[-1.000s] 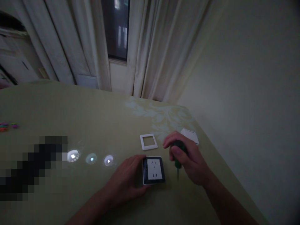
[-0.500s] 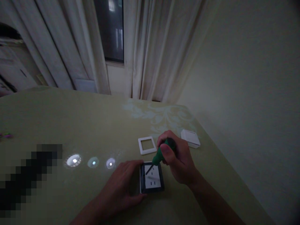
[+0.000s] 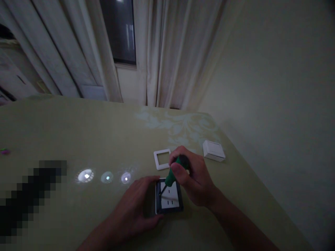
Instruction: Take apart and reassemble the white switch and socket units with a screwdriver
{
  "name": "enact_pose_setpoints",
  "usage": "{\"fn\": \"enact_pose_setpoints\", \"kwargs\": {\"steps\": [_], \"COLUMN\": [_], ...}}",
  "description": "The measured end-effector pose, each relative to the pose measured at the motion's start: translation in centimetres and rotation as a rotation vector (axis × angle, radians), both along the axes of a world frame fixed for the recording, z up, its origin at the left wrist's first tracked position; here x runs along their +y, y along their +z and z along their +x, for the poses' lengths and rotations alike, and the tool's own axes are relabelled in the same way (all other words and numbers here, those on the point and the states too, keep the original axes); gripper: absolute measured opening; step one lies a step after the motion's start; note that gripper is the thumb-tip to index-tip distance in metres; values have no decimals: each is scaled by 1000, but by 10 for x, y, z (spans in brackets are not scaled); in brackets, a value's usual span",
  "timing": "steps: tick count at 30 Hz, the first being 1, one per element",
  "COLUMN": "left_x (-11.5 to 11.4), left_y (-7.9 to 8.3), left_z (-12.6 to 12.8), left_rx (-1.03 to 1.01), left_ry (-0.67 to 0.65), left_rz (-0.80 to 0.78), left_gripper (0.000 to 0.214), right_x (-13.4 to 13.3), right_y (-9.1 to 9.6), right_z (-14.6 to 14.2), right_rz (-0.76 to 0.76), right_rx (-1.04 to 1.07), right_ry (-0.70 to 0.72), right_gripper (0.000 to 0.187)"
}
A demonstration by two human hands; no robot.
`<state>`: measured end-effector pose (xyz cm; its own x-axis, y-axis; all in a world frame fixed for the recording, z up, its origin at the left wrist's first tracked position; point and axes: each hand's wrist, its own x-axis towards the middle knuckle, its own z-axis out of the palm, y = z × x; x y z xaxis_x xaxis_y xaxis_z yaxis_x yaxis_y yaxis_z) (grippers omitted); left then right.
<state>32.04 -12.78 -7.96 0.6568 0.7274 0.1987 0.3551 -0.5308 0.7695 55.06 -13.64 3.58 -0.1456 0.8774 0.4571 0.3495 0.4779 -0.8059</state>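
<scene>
A wall socket with a white face and a dark border lies on the table, its slots facing up. My left hand grips it from the left, fingers at the top edge and thumb at the lower edge. In my right hand is a screwdriver with a green handle and a dark end. Its shaft slants down to the left, and the tip meets the dark border at the socket's left side. Just beyond the socket lies a white square frame, partly hidden by my right hand.
A white box-like piece sits near the table's right edge, beside the wall. Curtains hang behind the table. A small purple and green item lies at the far left. A pixelated dark patch covers the lower left.
The screwdriver tip has shifted slightly left and down, from the white face's edge onto the dark border. My right hand moved left with it. My left hand keeps its grip on the socket.
</scene>
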Motion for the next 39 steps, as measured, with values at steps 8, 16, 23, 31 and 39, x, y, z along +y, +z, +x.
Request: {"fn": "enact_pose_setpoints", "kwargs": {"steps": [8,16,23,31,39], "left_x": [0,-2,0,2,2], "left_y": [-3,3,1,1,0], "left_z": [1,2,2,1,1], "left_rx": [-14,-49,-27,-4,-13], "left_ry": [13,7,5,-13,-31], "left_rz": [-34,-72,-70,10,60], "left_gripper": [84,80,81,92,89], "right_x": [-2,-2,-2,-3,-5], "right_y": [2,3,2,5,5], "right_z": [1,1,0,0,-3], "right_rz": [30,31,18,78,94], "right_rx": [25,33,51,-6,-86], "right_ry": [-24,-29,-41,-13,17], "right_gripper": [33,35,36,29,18]}}
